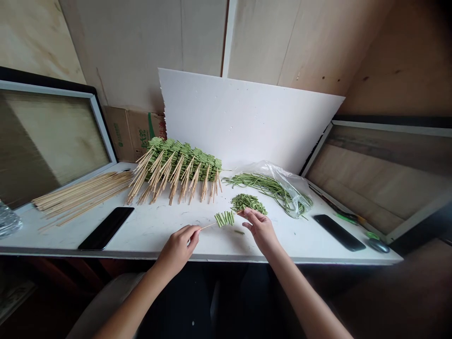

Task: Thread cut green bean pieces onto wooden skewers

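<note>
Between my hands hangs a bamboo skewer (207, 226) threaded with a row of short green bean pieces (224, 218). My left hand (180, 245) pinches its bare end between thumb and fingers. On the far side of the beans, my right hand (259, 228) pinches the stick's other end, close to the last piece. A heap of cut bean pieces (249, 202) lies just behind my right hand. One loose bean piece (239, 231) rests on the white table (212, 247) below the skewer.
Finished bean skewers (183, 162) are stacked at the back. Bare bamboo sticks (84, 193) lie to the left, near a black phone (106, 228). Long uncut beans (264, 184) spill from a clear plastic bag (282, 176). At right are a dark phone-like slab (339, 232) and a mouse (378, 245).
</note>
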Demonstrator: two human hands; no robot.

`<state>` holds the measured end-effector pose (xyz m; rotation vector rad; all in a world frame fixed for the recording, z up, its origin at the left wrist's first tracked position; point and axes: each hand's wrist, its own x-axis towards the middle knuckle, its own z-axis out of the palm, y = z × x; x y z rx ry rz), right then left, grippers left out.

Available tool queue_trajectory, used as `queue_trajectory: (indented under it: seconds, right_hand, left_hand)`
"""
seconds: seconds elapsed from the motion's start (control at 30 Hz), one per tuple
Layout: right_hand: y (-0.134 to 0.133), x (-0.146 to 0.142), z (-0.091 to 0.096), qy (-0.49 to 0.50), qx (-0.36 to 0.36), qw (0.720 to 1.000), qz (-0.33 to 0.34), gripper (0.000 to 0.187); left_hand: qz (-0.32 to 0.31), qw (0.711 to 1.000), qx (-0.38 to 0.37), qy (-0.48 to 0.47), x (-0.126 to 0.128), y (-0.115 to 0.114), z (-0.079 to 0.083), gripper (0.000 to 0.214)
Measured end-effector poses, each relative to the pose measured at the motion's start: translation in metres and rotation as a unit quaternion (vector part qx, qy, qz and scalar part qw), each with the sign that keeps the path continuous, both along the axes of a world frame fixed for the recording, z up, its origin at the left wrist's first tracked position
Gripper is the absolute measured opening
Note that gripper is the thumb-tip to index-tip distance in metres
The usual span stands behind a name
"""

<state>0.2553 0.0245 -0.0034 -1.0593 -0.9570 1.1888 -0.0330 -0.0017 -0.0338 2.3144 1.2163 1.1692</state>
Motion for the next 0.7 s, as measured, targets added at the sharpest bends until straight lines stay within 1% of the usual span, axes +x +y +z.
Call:
queue_trajectory:
  seconds: [0.27,0.53,0.63,0.7]
  right_hand:
    - [0.001,-0.003,-0.007,0.023,0.013,1.0,0.011,0.035]
    - [-0.005,-0.025,-0.018,0.059,0.007,0.998,-0.012,0.033]
    - [-0.004,-0.023,-0.015,0.039,0.023,0.999,0.004,0.031]
    - [-0.004,-0.017,-0.009,-0.01,0.04,0.999,0.02,0.032]
  left_hand:
    - [-0.017,1.0,0.006,-0.004,0.0,-0.001,0.003,0.023]
    - [-0.039,0.999,-0.003,-0.024,0.008,-0.006,0.005,0.023]
    - [-0.037,0.999,-0.018,-0.032,0.008,-0.007,0.008,0.023]
    - [-0.022,0.999,-0.021,-0.033,0.007,-0.006,0.009,0.023]
